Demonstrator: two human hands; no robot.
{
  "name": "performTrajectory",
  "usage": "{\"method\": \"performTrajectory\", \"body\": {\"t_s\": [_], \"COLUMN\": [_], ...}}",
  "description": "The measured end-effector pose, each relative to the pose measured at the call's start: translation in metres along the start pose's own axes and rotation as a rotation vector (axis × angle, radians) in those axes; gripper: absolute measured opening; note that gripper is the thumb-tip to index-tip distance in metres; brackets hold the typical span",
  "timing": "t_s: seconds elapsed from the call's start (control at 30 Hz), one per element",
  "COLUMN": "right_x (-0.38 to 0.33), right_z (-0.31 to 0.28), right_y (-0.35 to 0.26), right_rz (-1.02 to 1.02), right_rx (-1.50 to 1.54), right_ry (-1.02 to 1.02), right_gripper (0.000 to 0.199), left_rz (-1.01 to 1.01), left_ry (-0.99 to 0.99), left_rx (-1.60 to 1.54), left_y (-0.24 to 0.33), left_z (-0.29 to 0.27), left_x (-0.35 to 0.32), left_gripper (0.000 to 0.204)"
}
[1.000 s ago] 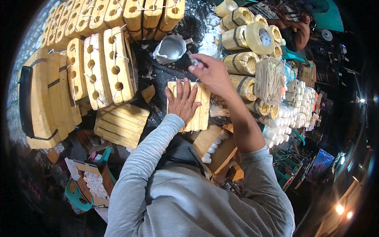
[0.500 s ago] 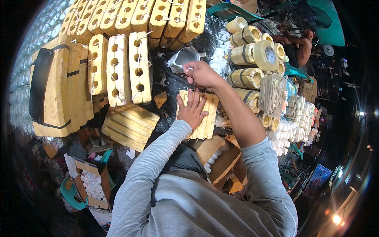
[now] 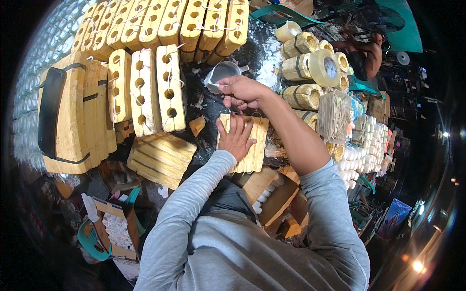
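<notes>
My left hand [image 3: 235,139] lies spread on top of a pale yellow block [image 3: 257,140], which has grooved lines along its face and rests near the dark table's front edge. Just above it, my right hand [image 3: 244,92] is closed, thumb and fingers pinched together beside the rim of a grey metal cup [image 3: 224,72] with a side handle. Whatever the right fingers grip is too small or hidden to name. A thin strand curves near the block's upper edge, below the right wrist. A small yellow chunk [image 3: 197,125] lies left of the block.
Yellow moulds with round holes and white strings [image 3: 170,89] stand on the left and in a far row. At right are banded yellow cylinders [image 3: 297,67], a tape roll [image 3: 324,69] and a clear container [image 3: 334,111]. An open carton [image 3: 279,199] sits below the block. Another person [image 3: 371,56] is at far right.
My right hand has shifted slightly down and its fingers have curled in more beside the cup. My left hand stays flat on the block. The whole view has tilted a little.
</notes>
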State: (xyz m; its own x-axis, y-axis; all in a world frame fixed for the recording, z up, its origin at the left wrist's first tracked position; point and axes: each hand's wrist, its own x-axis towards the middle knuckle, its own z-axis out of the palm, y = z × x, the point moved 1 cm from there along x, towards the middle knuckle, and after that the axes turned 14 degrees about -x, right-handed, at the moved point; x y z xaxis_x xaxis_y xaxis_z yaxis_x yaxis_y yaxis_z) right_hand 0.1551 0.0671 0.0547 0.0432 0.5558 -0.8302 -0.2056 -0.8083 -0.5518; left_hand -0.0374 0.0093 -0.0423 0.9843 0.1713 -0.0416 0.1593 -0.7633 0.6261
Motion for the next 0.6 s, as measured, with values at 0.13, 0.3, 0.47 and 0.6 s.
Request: {"method": "performTrajectory", "body": {"t_s": [0.13, 0.3, 0.47, 0.6], "right_x": [0.005, 0.008, 0.014, 0.016], "right_z": [0.005, 0.014, 0.018, 0.025], "right_y": [0.002, 0.006, 0.010, 0.013], "right_rz": [0.039, 0.068, 0.057, -0.034], "right_rx": [0.023, 0.034, -0.067, -0.253], "right_ry": [0.037, 0.041, 0.142, 0.277], "right_gripper": [0.046, 0.053, 0.048, 0.043], "left_rz": [-0.004, -0.010, -0.017, 0.004], "left_ry": [-0.002, -0.008, -0.029, 0.000], "left_rx": [-0.014, -0.037, -0.042, -0.034], "left_y": [0.000, -0.001, -0.001, -0.002], "left_z": [-0.001, -0.001, 0.001, 0.001], "left_x": [0.001, 0.001, 0.000, -0.001], "left_gripper": [0.067, 0.069, 0.070, 0.072]}}
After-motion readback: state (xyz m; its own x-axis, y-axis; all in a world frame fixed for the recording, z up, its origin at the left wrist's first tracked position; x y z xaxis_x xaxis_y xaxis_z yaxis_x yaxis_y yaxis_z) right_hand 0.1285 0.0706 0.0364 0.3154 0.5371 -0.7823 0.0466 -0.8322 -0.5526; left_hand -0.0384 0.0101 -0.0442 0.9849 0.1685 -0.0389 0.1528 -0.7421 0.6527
